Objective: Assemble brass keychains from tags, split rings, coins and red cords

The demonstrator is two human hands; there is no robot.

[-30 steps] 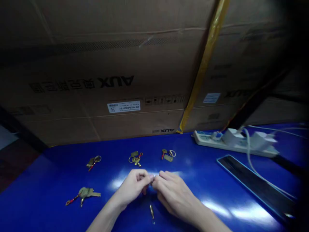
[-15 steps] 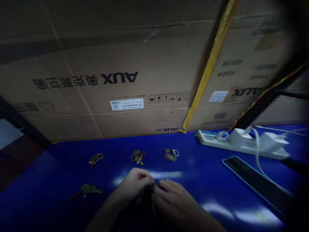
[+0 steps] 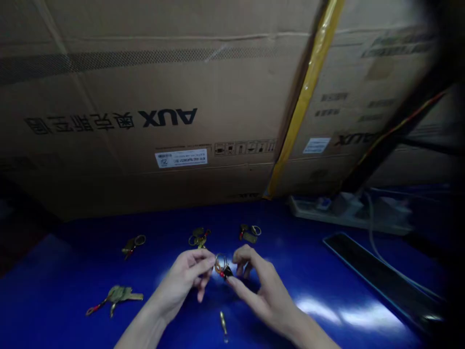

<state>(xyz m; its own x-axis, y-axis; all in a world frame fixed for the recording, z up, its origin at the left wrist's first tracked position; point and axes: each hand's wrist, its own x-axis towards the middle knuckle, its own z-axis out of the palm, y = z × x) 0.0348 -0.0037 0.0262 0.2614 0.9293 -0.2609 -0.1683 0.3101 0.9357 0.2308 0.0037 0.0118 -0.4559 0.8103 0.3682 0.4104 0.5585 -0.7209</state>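
My left hand (image 3: 187, 274) pinches a metal key ring (image 3: 220, 257) between thumb and fingertips. From the ring hang an orange-brown loop, a red bead and a small black piece (image 3: 227, 272). My right hand (image 3: 263, 291) is beside it, thumb and fingers apart; the thumb tip is at the black piece, and whether it touches cannot be made out. Below the hands a slim brass-coloured piece (image 3: 223, 325) lies on the blue table. At left lies a bunch with a key and a red cord (image 3: 119, 294).
Three small key-ring sets lie further back: one at left (image 3: 132, 245), one in the middle (image 3: 199, 237), one at right (image 3: 250, 234). A phone (image 3: 370, 276), a power strip (image 3: 348, 213) with plugs and a white cable (image 3: 378, 247) are at right. Large cartons (image 3: 145, 82) stand behind.
My hands have drawn apart, and the right fingers have spread. The key ring now shows between them, and the brass-coloured piece is visible on the table. The camera view has shifted slightly.
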